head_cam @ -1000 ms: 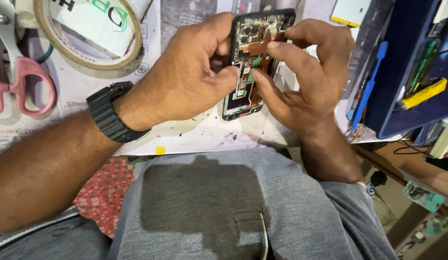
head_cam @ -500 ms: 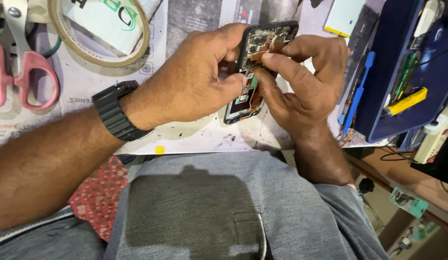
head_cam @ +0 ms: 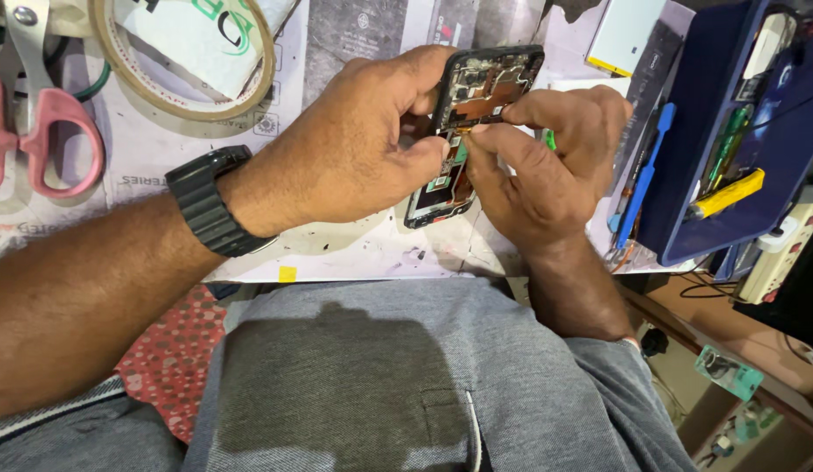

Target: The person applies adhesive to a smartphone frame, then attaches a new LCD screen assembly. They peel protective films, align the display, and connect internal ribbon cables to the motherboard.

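Two bare hands are seen from the single head view, looking down over a grey-clad lap, and between them an opened phone (head_cam: 473, 122) is held just above the bench (head_cam: 354, 253). The phone's back cover is off, so that copper-coloured and green circuit parts are exposed inside its black frame. It is tilted, with its top end toward the far edge of the bench and its lower end nearer the body.

The left hand (head_cam: 354, 153) is closed around the phone's left side, the thumb pressed on the exposed interior near the middle and the other fingers curled behind the frame. A black watch (head_cam: 210, 210) is worn on the left wrist. The right hand (head_cam: 546, 162) is pinched at the phone's right side, with thumb and forefinger brought together on a small part of the board near the middle; what is pinched is too small to be made out.

On the bench, a ring of tape (head_cam: 188, 65) is seen at the far left, resting over a white printed sheet. Pink-handled scissors (head_cam: 44, 105) lie at the left edge. A dark blue tray (head_cam: 695, 201) is set at the right edge, tilted, with a yellow tool (head_cam: 726, 194) in it, and a blue plastic pry tool (head_cam: 642, 175) lies just beside the tray. A small yellow square (head_cam: 287, 274) is stuck at the near edge. Red patterned cloth (head_cam: 170, 358) shows below the bench on the left.
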